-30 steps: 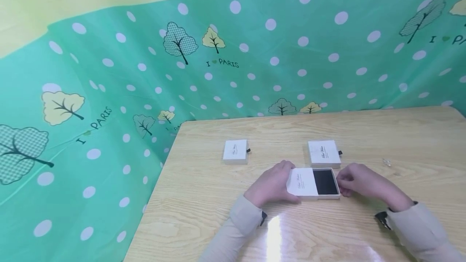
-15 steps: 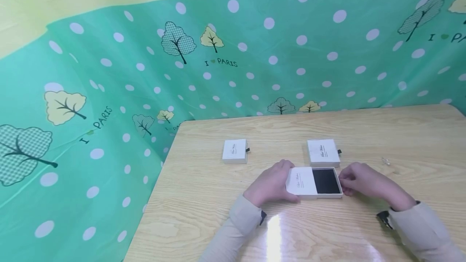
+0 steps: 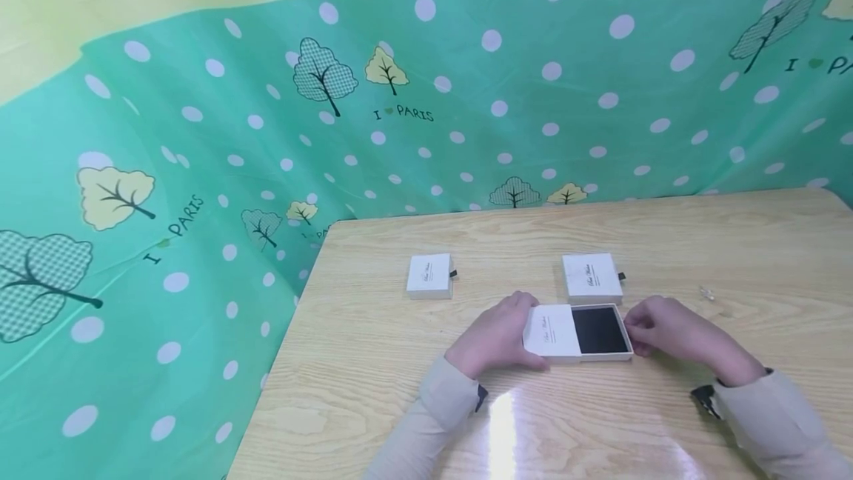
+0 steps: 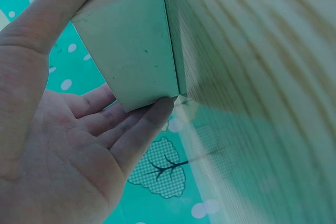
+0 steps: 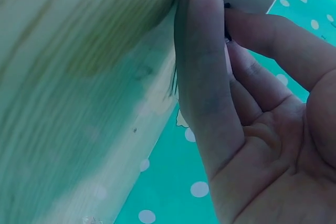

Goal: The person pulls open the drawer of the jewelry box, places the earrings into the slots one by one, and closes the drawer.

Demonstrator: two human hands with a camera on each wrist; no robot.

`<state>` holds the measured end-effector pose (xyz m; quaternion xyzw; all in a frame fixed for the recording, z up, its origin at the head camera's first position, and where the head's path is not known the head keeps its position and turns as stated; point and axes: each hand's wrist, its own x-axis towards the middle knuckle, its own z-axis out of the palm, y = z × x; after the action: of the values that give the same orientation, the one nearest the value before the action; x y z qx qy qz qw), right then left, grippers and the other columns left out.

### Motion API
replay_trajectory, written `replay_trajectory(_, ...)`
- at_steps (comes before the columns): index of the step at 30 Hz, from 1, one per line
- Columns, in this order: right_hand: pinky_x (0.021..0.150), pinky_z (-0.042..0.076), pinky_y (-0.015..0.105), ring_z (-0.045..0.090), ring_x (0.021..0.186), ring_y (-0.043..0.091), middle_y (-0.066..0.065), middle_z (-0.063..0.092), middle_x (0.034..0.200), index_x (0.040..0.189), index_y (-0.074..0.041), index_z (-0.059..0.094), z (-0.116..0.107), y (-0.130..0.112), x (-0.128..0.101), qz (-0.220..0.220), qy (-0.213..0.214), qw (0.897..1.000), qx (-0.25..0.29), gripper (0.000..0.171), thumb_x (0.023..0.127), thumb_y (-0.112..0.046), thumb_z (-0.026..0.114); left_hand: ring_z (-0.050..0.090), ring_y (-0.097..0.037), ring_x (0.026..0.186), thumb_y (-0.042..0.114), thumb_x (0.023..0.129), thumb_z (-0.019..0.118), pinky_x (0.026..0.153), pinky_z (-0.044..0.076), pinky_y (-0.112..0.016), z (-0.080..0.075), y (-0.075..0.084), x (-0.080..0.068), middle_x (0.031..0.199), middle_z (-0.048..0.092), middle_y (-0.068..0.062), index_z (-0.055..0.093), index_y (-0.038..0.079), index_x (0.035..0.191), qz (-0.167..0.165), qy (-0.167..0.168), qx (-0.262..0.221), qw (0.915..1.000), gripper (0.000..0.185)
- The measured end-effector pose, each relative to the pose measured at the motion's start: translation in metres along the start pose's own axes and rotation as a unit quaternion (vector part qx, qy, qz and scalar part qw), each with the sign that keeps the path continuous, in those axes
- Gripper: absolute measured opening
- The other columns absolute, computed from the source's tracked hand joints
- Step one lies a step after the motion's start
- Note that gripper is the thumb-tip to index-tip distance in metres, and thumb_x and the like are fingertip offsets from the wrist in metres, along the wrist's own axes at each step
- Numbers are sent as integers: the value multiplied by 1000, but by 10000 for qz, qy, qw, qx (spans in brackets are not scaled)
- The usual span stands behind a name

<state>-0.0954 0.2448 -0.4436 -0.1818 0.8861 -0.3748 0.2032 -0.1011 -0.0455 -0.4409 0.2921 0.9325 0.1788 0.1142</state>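
My left hand (image 3: 493, 338) grips the closed end of a white drawer box's sleeve (image 3: 552, 332), thumb along the near side and fingers along the far side. In the left wrist view the box's plain end (image 4: 126, 51) sits between thumb and fingers. Out of the sleeve's right side stands the drawer, with a black lining (image 3: 601, 330). At its end my right hand (image 3: 676, 335) pinches a small black pull tab (image 5: 228, 30) between thumb and forefinger, as the right wrist view shows. No object is visible on the lining.
Behind the held box lies a similar white box (image 3: 591, 278) with its black tab to the right. Another white box (image 3: 429, 275) sits farther left. A small shiny item (image 3: 706, 292), too small to identify, lies right on the wooden table (image 3: 360, 361). A green curtain (image 3: 426, 147) hangs behind.
The drawer has slid a little farther out to the right as the right hand drew back with it. The left hand and the sleeve have stayed almost in place.
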Motion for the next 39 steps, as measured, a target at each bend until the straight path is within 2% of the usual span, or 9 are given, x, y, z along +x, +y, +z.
replay_trajectory(14,56,48,23,56,60,8,-2,63,65,73,-7,68,-2,0,-2,-103,-12,9999,-100,23,91,1,55,49,-2,93,47,65,91,82,44,-13,1,0,1,113,53,9,48,13,131,16,27,27,10000,87)
replay_trajectory(23,60,50,25,59,67,11,-1,67,74,90,1,72,-5,-1,-3,85,246,9992,-290,12,90,-3,61,49,-2,92,46,64,91,82,44,-12,2,0,-1,111,53,10,48,13,130,43,28,-28,10000,86)
replay_trajectory(28,66,52,26,61,76,13,1,70,86,97,0,72,-6,-2,-5,107,464,9977,-480,13,91,-9,65,49,-2,91,46,64,91,81,44,-12,3,0,-2,111,52,10,49,13,130,12,21,-65,10000,85)
replay_trajectory(32,71,55,32,63,80,14,3,71,91,103,1,71,-10,-4,-7,176,621,9963,-568,18,91,-12,66,49,-2,91,46,64,91,81,44,-13,2,0,-1,110,52,11,48,13,130,4,31,-72,10000,85)
replay_trajectory(36,76,57,43,65,84,20,6,71,93,106,5,70,-16,-5,-8,223,818,9939,-699,22,92,-12,65,49,-2,91,46,64,91,81,44,-13,2,-1,-1,110,52,11,48,13,130,15,47,-56,10000,85)
replay_trajectory(39,77,56,47,66,86,24,8,71,94,106,5,69,-21,-4,-10,191,972,9919,-793,22,92,-11,65,49,-2,91,46,64,91,81,44,-13,1,-1,-1,110,52,11,48,13,130,20,53,-39,10000,85)
